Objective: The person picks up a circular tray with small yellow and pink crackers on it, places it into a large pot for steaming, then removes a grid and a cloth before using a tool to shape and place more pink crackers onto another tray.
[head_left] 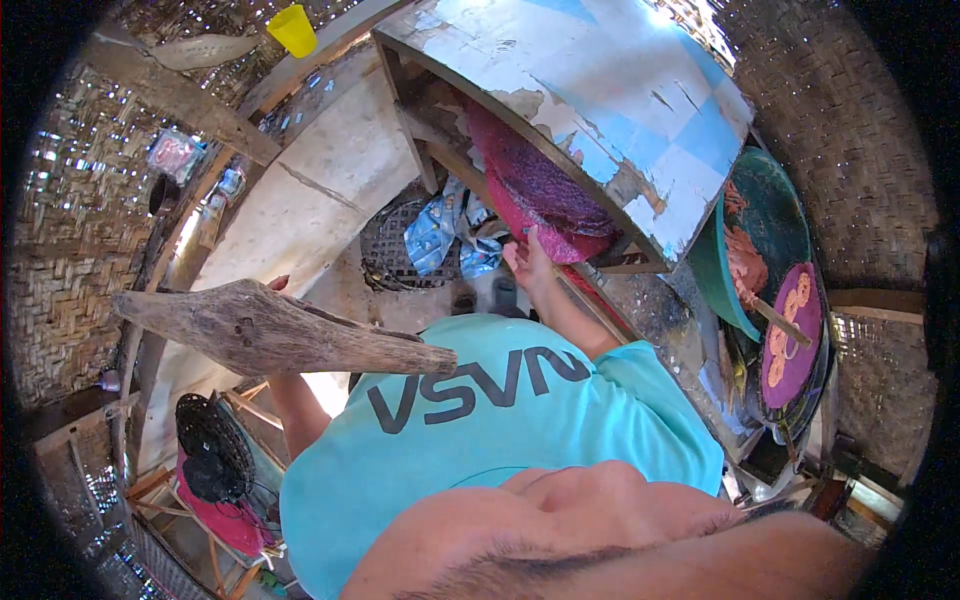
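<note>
My left hand (279,284) is mostly hidden behind a long, weathered piece of wood (250,332), thick in the middle and narrower at its ends. Only some fingertips show above its upper edge, and the forearm comes up beneath it; the hand is closed on the wood. Ahead of my chest, my right hand (530,258) has its fingers apart and appears to hold nothing. It is beside the lower edge of a pink and purple sheet (545,190), and I cannot tell whether they touch. Blue patterned crumpled material (432,240) lies left of that hand, on a dark woven basket (385,245).
A worn white-and-blue tabletop (600,90) stands ahead. To the right, a green basin (790,200) contains a reddish-brown mass, beside a purple tray (772,375) with round pieces. A black round rack (215,450) sits lower left. A yellow cup (292,32) is at the upper left.
</note>
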A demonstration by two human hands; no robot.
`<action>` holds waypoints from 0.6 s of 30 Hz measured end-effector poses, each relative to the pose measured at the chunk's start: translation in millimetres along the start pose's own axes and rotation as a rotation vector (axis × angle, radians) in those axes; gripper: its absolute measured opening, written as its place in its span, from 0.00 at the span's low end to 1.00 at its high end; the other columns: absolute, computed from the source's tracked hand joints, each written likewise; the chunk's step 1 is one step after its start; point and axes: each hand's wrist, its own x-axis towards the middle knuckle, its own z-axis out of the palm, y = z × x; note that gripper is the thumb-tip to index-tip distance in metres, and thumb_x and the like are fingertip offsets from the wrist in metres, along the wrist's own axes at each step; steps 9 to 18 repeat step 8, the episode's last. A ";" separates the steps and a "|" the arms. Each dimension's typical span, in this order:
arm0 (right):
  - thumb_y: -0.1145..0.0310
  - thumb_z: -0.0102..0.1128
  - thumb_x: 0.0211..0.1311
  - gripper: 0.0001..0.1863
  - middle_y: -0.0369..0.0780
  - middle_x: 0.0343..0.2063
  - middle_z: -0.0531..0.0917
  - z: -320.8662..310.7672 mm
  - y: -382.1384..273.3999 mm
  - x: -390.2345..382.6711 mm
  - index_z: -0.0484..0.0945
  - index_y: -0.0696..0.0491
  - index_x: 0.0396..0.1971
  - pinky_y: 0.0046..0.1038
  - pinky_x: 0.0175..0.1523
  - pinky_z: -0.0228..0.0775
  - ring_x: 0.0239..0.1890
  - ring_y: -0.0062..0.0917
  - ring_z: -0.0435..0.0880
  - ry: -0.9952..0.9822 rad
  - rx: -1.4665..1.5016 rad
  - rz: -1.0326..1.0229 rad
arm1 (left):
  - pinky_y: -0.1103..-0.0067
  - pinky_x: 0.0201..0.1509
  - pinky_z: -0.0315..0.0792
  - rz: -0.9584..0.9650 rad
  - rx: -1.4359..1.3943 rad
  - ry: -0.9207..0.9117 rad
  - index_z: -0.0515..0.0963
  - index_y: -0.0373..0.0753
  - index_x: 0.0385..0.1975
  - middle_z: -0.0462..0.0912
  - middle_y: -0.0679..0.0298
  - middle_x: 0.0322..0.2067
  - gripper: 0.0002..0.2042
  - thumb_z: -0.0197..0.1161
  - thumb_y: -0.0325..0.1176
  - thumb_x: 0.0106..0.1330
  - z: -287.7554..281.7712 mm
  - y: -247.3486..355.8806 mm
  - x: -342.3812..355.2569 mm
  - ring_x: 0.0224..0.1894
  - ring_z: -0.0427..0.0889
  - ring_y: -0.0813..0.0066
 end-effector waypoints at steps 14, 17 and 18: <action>0.79 0.50 0.52 0.04 0.42 0.29 0.75 6.5 -5.7 18.6 0.70 0.60 0.29 0.24 0.37 0.75 0.30 0.28 0.77 0.048 0.197 -0.151 | 0.77 0.24 0.74 -0.092 0.029 0.012 0.56 0.27 0.50 0.77 0.57 0.24 0.26 0.51 0.39 0.58 -10.2 7.5 -46.5 0.21 0.77 0.67; 0.79 0.50 0.52 0.04 0.42 0.29 0.75 6.5 -5.7 18.6 0.70 0.60 0.29 0.24 0.37 0.75 0.30 0.28 0.77 0.048 0.197 -0.151 | 0.77 0.24 0.74 -0.092 0.029 0.012 0.56 0.27 0.50 0.77 0.57 0.24 0.26 0.51 0.39 0.58 -10.2 7.5 -46.5 0.21 0.77 0.67; 0.79 0.50 0.52 0.04 0.42 0.29 0.75 6.5 -5.7 18.6 0.70 0.60 0.29 0.24 0.37 0.75 0.30 0.28 0.77 0.048 0.197 -0.151 | 0.77 0.24 0.74 -0.092 0.029 0.012 0.56 0.27 0.50 0.77 0.57 0.24 0.26 0.51 0.39 0.58 -10.2 7.5 -46.5 0.21 0.77 0.67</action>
